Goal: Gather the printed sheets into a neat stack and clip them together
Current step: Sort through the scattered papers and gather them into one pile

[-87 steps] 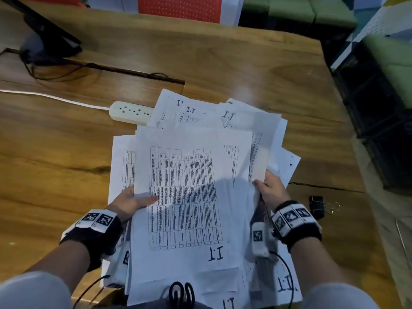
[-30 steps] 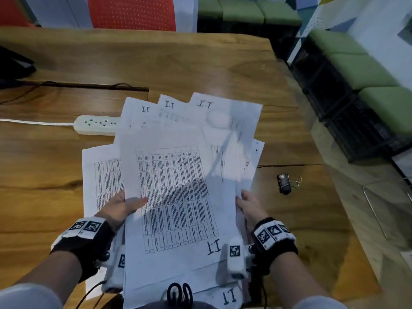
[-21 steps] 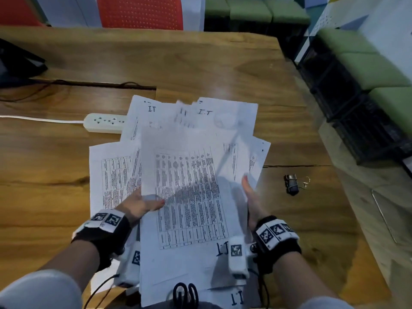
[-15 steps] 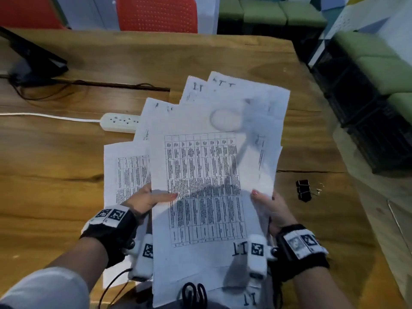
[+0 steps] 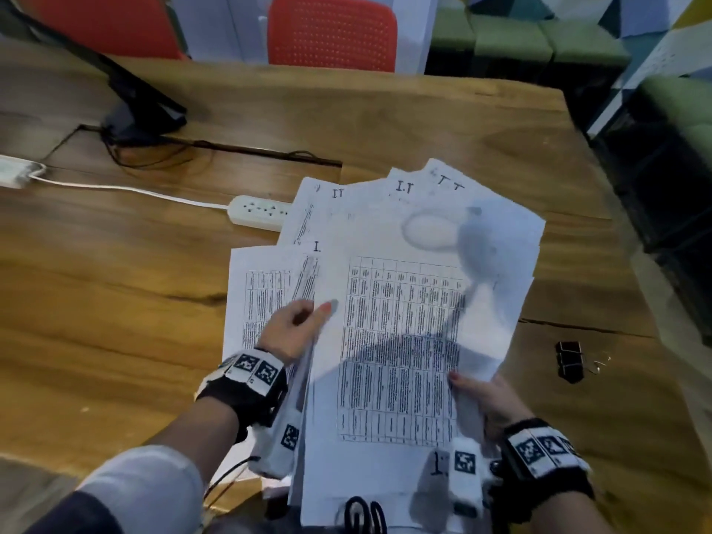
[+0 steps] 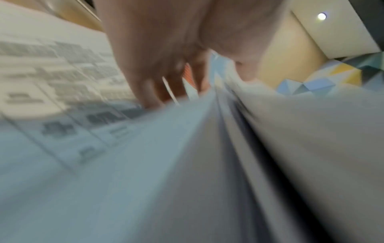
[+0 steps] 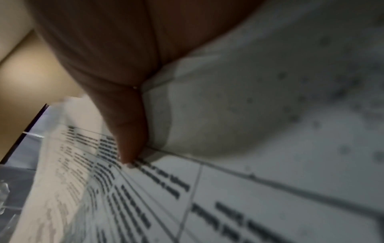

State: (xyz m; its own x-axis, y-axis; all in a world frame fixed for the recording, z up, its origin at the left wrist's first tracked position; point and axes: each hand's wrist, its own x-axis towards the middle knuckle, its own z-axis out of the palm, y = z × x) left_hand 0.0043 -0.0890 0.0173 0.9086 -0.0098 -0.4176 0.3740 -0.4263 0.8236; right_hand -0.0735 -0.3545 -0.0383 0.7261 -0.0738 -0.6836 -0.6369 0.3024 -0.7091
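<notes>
A loose, fanned pile of printed sheets (image 5: 404,333) with tables is held up over the wooden table (image 5: 115,302). My left hand (image 5: 296,329) grips the pile's left edge, thumb on top and fingers hidden underneath. My right hand (image 5: 481,391) holds the lower right edge, with the thumb (image 7: 129,136) pressed on the top sheet (image 7: 249,189). The left wrist view is blurred and shows the fingers (image 6: 149,65) against the sheet edges (image 6: 207,148). A black binder clip (image 5: 569,360) lies on the table to the right of the sheets, apart from both hands.
A white power strip (image 5: 258,212) with its cable lies behind the pile on the left. A black monitor stand (image 5: 138,109) sits at the back left, and a red chair (image 5: 331,32) stands beyond the table. The table's right edge drops off near the clip.
The pile has been lifted and shifted right, its far ends fanning toward the back right. My left hand moved in along the left edge; my right hand slid down to the lower right corner.
</notes>
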